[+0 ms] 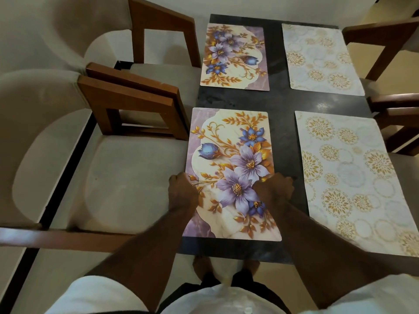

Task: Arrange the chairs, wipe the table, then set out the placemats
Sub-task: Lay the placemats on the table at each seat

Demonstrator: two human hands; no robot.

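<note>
A dark marble table (283, 105) carries several placemats. Two have purple and blue flowers with gold leaves: the near one (235, 141) and the far one (233, 55). Two pale mats with gold medallions lie on the right, near (344, 173) and far (322, 57). My left hand (182, 189) grips the left edge of the near floral mat, and my right hand (275, 189) grips its right edge. Both hands have curled fingers, and the mat lies flat on the table.
Two beige cushioned chairs with brown wooden arms, the near one (127, 184) and the far one (158, 71), stand tucked against the table's left side. Wooden arms of two more chairs (392, 109) show at the right. My feet (204, 266) stand at the table's near edge.
</note>
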